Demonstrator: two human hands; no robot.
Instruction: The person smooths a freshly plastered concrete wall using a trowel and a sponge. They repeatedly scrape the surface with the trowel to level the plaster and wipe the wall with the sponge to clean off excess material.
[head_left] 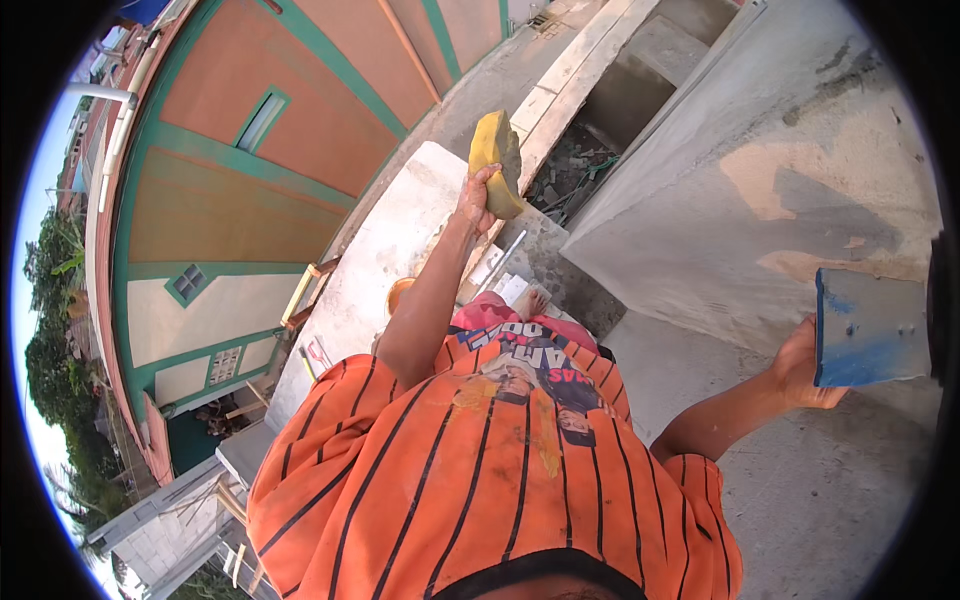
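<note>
The largest thing is the building (290,80) across the upper left, its flat brown and cream panels framed by green bands. Filling much of the right side is a concrete wall (720,190), grey and patchy, with smooth stretches beside rougher, stained ones. The orange shirt (450,470), cloth with thin dark stripes and a printed front, spreads over the lower centre. Left of centre lies a pale slab (370,240), broad, flat and dusty. At the right, in front of the concrete wall, is a flat, straight-edged board (870,325), its grey face smeared with blue and dotted with small dark bumps. The right hand (800,370) is closed at the board's left edge, gripping it; how the fingers wrap behind it is hidden. In the upper centre, well apart from the board, a thick, blocky sponge (492,145) is held tilted, yellow on one side and coated grey on the other. The left hand (477,195) is curled part-way closed around the sponge's lower left side, so most of the block stands above and to the right of the fingers. Smallest is an orange bucket (397,292), a rounded rim partly hidden by the left forearm.
</note>
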